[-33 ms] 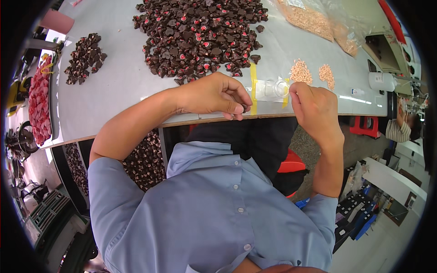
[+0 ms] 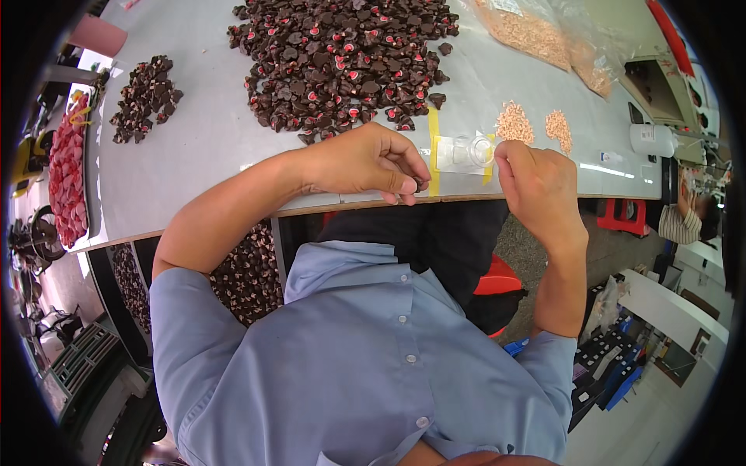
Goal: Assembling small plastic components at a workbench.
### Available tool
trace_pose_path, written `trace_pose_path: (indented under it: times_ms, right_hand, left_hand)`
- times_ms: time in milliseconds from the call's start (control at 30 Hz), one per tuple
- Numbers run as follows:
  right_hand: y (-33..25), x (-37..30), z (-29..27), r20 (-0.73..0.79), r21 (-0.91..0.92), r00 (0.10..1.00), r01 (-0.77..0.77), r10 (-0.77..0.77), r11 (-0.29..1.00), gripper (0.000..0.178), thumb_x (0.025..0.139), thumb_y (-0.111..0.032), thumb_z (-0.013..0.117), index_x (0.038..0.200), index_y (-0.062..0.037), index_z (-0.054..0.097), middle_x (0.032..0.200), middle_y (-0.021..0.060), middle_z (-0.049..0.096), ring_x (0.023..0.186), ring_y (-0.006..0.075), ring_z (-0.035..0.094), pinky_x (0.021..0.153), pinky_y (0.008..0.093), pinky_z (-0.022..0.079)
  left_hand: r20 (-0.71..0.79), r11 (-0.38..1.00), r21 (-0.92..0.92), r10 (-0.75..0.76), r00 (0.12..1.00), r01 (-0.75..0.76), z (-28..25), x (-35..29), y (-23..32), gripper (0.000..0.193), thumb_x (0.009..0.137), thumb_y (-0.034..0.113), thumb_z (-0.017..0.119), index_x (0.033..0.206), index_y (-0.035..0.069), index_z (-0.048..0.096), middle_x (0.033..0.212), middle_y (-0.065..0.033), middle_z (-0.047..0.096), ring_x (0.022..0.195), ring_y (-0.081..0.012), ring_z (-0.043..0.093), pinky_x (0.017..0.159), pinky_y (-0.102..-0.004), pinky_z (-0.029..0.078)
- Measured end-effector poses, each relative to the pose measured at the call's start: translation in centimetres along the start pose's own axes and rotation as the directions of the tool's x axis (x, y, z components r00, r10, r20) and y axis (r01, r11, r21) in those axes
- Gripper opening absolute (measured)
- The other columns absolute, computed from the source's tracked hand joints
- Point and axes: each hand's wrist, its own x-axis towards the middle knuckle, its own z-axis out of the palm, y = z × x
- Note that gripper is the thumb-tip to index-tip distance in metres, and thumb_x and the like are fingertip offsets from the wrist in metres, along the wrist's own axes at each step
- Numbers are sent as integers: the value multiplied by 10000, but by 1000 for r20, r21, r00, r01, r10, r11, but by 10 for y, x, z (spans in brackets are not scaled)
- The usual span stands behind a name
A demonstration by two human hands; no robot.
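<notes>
My left hand [image 2: 365,163] is at the table's front edge, thumb and fingers pinched on a small dark brown piece [image 2: 420,186]. Most of that piece is hidden by the fingertips. To the right, my right hand [image 2: 540,186] is closed, its fingertips beside a small clear round cup [image 2: 479,149]; what it pinches, if anything, cannot be made out. The cup sits on a white patch [image 2: 446,159] held down by yellow tape [image 2: 434,140]. Behind my left hand lies a big heap of dark brown pieces [image 2: 342,62], some with red inserts.
Two piles of tiny beige bits [image 2: 514,123] lie behind my right hand, with clear bags [image 2: 528,35] of them farther back. On the left are a smaller brown heap [image 2: 146,101], a pink cylinder [image 2: 98,36] and a tray of pink-red pieces [image 2: 67,179]. A white bottle [image 2: 653,140] stands right.
</notes>
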Motion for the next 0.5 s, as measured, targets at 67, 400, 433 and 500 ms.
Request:
trace_pose_path:
  times_ms: [67, 400, 433, 500]
  right_hand:
    - [-1, 1, -1, 19, -12, 1000, 5, -5, 1000, 112, 857, -45, 690, 857, -75, 582, 658, 66, 607, 558, 265, 591, 521, 387, 443]
    - [-6, 2, -1, -62, 49, 998, 9, -6, 999, 110, 831, -12, 702, 857, -61, 607, 649, 59, 602, 535, 234, 580, 513, 355, 439]
    - [-10, 1, -1, -127, 107, 992, 9, 4, 994, 113, 820, 12, 707, 860, -53, 623, 641, 53, 594, 522, 211, 575, 501, 333, 437]
    - [-20, -5, 6, -168, 243, 984, -22, 64, 970, 121, 809, 35, 710, 865, -44, 637, 637, 49, 590, 517, 188, 571, 490, 311, 432]
  left_hand:
    - [3, 1000, -15, -2, 1000, 2, -1, 0, -2, 284, 918, 84, 708, 1157, -60, 653, 1051, -124, 706, 890, -155, 711, 751, -261, 570]
    - [-88, 997, -61, 49, 995, -55, 0, 2, 0, 259, 932, 67, 687, 1158, -55, 653, 1061, -130, 719, 943, -180, 721, 782, -266, 575]
    - [-114, 995, -73, 55, 992, -63, 1, 2, 0, 258, 935, 67, 685, 1162, -52, 653, 1063, -130, 720, 951, -185, 721, 789, -270, 577]
    - [-106, 994, -87, 52, 993, -61, -2, 2, -1, 261, 936, 72, 687, 1163, -52, 653, 1070, -130, 719, 948, -187, 721, 789, -274, 579]
